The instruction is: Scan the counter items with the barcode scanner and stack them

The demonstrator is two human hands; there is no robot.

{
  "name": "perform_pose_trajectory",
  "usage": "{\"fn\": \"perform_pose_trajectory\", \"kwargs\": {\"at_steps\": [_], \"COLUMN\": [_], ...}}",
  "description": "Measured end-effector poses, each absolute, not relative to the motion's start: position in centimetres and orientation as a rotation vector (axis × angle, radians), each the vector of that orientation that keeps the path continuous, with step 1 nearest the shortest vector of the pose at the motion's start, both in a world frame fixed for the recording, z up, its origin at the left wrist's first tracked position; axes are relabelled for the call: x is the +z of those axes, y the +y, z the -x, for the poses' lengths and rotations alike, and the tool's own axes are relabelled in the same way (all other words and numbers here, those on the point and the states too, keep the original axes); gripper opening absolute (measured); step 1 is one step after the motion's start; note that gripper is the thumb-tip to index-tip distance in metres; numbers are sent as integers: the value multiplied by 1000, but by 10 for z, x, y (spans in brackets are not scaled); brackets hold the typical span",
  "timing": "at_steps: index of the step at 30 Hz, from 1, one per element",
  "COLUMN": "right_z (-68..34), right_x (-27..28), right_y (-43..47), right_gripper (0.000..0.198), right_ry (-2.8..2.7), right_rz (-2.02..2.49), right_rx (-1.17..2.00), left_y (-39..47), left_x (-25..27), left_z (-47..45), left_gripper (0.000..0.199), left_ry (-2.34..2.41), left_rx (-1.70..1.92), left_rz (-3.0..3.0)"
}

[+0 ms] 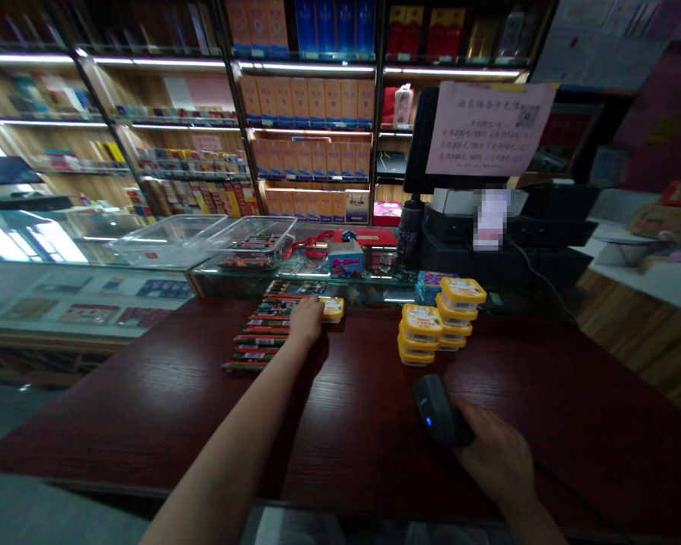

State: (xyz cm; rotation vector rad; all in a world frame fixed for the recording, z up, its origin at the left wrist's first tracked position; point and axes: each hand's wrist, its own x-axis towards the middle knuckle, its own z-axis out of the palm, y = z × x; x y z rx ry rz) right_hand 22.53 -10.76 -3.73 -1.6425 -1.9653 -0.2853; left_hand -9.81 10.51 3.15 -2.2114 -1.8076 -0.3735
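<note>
In the head view my right hand grips a dark handheld barcode scanner with a lit blue light, held over the front right of the counter. My left hand reaches forward across the counter, fingers curled at the left end of a small tub with a yellow lid. The hand covers part of this tub, and the fingertips are hidden. Beside and partly under that forearm lies a row of slim, dark, stick-like packs. To the right, several similar yellow-lidded tubs stand in two stacks.
Behind the counter a glass ledge carries clear plastic trays and a small blue-pink box. A monitor with a paper sign stands at the back right. The scanner's cord runs right. Stocked shelves line the wall.
</note>
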Motion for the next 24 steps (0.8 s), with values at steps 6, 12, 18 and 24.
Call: {"fn": "perform_pose_trajectory", "kwargs": {"at_steps": [6,12,18,24], "right_z": [-224,-225,-213,-174], "right_x": [-35,-35,-25,1], "right_y": [-106,-109,-116,-130], "right_gripper": [26,30,31,33], "right_ry": [-1956,-1972,-1969,-1724], "right_rz": [1650,1661,1613,1595], "right_rx": [-304,-309,-107,342], "left_y": [91,57,21,9], "left_x": [30,25,10,-9], "left_z": [86,74,68,68], "left_gripper": [24,24,13,12], "left_ry": [-1648,-1853,-1943,-1822], "left_rx": [-274,-409,-887,-1325], "left_rz": [2271,2204,2226,2173]}}
